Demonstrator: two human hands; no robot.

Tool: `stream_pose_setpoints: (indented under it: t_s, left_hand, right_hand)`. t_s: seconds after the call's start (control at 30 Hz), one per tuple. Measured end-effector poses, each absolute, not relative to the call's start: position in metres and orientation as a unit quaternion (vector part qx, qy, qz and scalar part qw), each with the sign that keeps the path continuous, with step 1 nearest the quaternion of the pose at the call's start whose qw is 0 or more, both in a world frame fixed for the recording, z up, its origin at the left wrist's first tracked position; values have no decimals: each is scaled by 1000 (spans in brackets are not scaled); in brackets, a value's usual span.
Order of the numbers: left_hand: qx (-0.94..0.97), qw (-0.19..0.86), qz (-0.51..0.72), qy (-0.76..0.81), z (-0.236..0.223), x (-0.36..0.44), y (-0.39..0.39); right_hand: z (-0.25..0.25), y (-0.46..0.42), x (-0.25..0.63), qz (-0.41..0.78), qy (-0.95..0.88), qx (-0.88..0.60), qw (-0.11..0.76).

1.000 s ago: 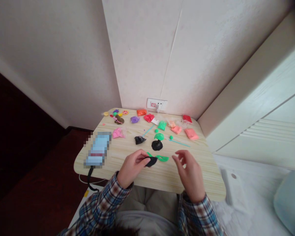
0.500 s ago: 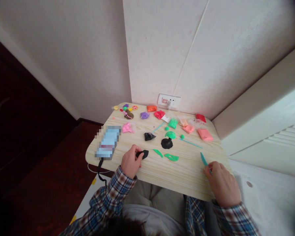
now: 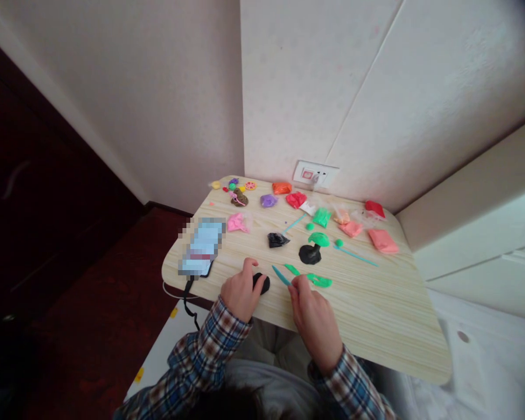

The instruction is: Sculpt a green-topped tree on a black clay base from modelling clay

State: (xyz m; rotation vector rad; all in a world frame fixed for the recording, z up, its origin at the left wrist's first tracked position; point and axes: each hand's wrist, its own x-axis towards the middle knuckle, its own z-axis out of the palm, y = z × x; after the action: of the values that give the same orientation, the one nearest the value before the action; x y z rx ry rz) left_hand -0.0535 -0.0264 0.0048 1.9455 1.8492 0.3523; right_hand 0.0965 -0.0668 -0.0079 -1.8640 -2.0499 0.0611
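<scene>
My left hand is closed on a flat black clay piece by the table's front edge, thumb and fingers at its left side. A blue plastic clay knife is gripped in my right hand, its blade pointing up and left, a short way right of the black piece. Just beyond the right hand lie a thin green clay strip and a wider green clay piece. Behind them stands a small clay figure with a green top and a black base.
On the wooden table are a phone at left, a black clay packet, a pink clay packet and several other coloured packets toward the wall. A thin blue stick lies right of the figure. Wall sockets are behind.
My right hand has brought the knife leftward from the table's right side to near the black clay. The left hand still holds that piece, now turned somewhat. The camera view has shifted.
</scene>
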Motion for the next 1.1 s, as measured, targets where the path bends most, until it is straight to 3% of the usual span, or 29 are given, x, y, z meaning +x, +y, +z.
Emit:
stream_pose_setpoints:
  t_s: [0.13,0.3,0.6,0.83,1.1]
  left_hand:
    - [725,251,147,625,11,-59,-32]
    - [683,295,253,618,2,-57,-25]
    - [691,138,183,685,-6,-53,-26]
    - [753,-8,242,612,-10,-70,-41]
    - [827,-34,219,517,-11,-73,-58]
  right_hand:
    - [-5,-68,88,-28,-751,-641,158]
    - [-1,-67,87,-22,-745,-638,193]
    - [-4,-55,87,-42,-772,-609,178]
    - [-6,-51,81,-40,-803,-568,174]
    - [-7,-49,78,-18,-824,-552,125]
